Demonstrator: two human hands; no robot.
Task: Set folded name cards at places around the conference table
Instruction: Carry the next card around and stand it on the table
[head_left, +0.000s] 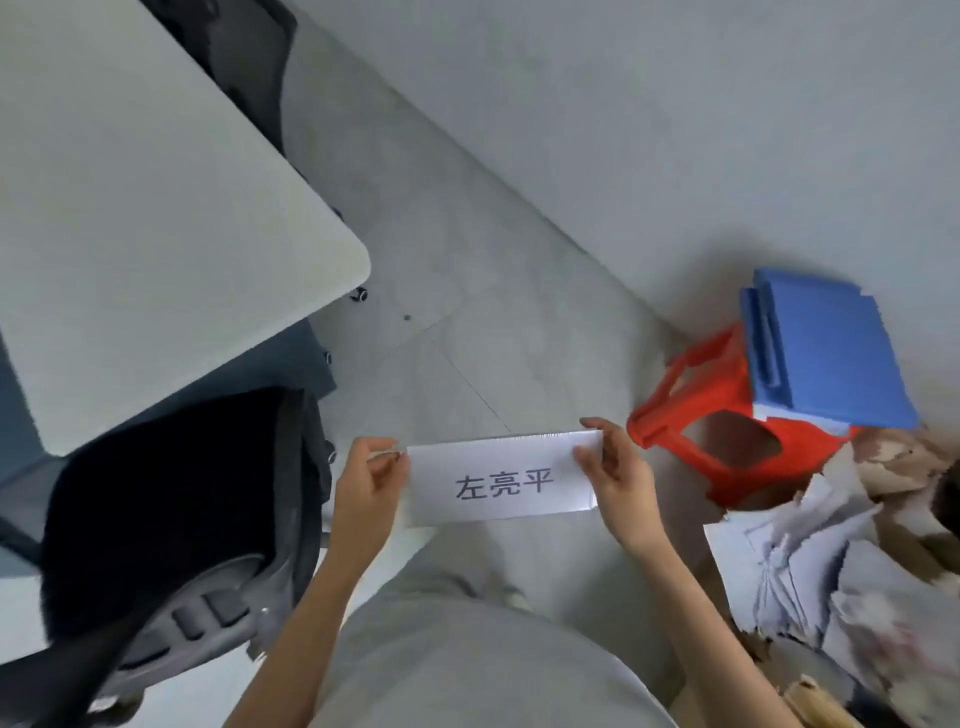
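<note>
I hold a white name card (501, 480) with three dark printed characters level in front of my body, above the floor. My left hand (369, 480) pinches its left end between thumb and fingers. Its right end is pinched by my right hand (615, 478). The card's upper edge looks folded over. The pale conference table (130, 208) fills the upper left, with its rounded corner to the left of the card and farther off.
A black office chair (171, 519) stands at the table's corner, close to my left arm. On the right, a red plastic stool (727, 415) carries blue folders (826, 348). A heap of white papers (810, 566) lies in a cardboard box at lower right. Grey floor stretches ahead.
</note>
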